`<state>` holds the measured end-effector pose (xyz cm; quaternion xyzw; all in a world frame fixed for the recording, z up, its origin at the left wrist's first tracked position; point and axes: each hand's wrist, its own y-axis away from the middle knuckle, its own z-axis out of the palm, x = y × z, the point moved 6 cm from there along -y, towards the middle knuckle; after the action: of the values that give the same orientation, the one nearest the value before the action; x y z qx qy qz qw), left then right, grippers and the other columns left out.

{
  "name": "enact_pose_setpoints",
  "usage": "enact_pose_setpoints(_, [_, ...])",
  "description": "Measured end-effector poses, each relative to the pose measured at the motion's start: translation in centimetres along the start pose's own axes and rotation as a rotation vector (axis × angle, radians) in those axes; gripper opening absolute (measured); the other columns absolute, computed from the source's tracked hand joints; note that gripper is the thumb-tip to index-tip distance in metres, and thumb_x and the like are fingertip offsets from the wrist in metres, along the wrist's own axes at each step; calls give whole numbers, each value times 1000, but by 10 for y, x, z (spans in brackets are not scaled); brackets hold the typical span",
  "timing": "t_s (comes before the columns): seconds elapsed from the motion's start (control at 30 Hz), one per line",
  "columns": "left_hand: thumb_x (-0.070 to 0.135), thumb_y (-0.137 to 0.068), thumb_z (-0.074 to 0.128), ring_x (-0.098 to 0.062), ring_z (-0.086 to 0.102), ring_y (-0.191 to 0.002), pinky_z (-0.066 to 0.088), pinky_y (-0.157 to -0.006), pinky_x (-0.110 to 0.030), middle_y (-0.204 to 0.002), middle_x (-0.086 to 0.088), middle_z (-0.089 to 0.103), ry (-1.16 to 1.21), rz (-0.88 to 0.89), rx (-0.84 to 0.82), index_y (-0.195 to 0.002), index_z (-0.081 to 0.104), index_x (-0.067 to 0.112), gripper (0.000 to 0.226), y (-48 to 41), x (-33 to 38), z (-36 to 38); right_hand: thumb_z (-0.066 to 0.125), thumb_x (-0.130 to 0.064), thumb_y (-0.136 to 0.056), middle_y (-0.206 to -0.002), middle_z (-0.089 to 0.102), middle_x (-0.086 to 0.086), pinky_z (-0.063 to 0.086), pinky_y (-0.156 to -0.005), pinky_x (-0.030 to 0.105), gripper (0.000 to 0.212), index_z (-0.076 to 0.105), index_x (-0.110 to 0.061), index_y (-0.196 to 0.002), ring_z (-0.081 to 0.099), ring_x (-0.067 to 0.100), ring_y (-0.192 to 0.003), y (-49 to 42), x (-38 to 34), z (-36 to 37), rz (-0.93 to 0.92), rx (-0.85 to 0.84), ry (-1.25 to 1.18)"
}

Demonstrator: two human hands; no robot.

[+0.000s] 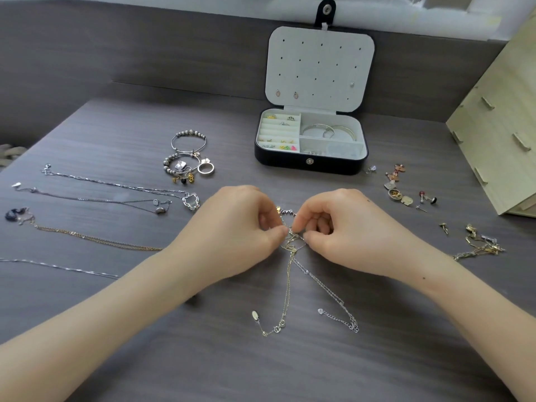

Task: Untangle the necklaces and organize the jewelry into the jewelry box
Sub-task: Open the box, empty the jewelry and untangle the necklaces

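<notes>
As two hands [237, 224] [339, 227] pinch two tangled chains [287, 285] [326, 287], four necklaces [116, 185] [95, 200] [87, 237] [58, 267] lie left

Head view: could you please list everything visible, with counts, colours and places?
jewelry box: one, black, open, far centre-right
bangles inside box: two, silver, rear right compartment
tangled necklaces: two, gold and silver, centre
laid-out necklaces: four, silver and gold, left
beaded bangles: two, silver, left of box
ring: one, silver, beside beaded bangles
small earrings: several, mixed colours, right of box
chain heap: one, gold, far right
wooden rack: one, pale, right edge
table: one, dark grey
left hand, right hand: both pinching the tangled necklaces
</notes>
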<state>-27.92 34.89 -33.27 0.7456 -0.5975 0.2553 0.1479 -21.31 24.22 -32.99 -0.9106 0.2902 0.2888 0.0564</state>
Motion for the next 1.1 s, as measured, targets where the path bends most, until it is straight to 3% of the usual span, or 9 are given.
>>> enact_pose_setpoints(0.37, [19,-75,63,-9,50,-70,36,-64,-22,-66,11,51,-35,-53,13,-58,50,30,24,-6,11,13,68,-14,-77,-59,58,-12,39,-57,9,12,66,-25,-72,52,-6,-57,-1,8,-1,30,16,-11])
enact_pose_setpoints(0.6, [19,-76,66,-2,51,-64,39,-62,-21,-67,10,57,12,-73,-13,-60,56,30,22,-5,6,13,66,-11,-82,-65,61,-13,39,-56,6,14,69,-24,-77,52,-10,-56,0,11,-7,50,-78,-60])
enact_pose_setpoints(0.83, [20,-75,68,-5,53,-65,43,-62,-22,-68,8,60,45,-79,-4,-62,60,27,17,-4,6,12,65,-27,-82,-63,57,-13,39,-61,21,9,65,-24,-74,48,0,-62,0,7,2,61,53,37])
enact_pose_setpoints(1.1, [19,-75,68,-4,50,-63,39,-60,-20,-67,10,55,52,-62,22,-62,60,27,17,-2,4,12,62,-23,-80,-57,53,-12,36,-57,15,13,61,-26,-68,49,3,-59,0,2,6,47,61,57])
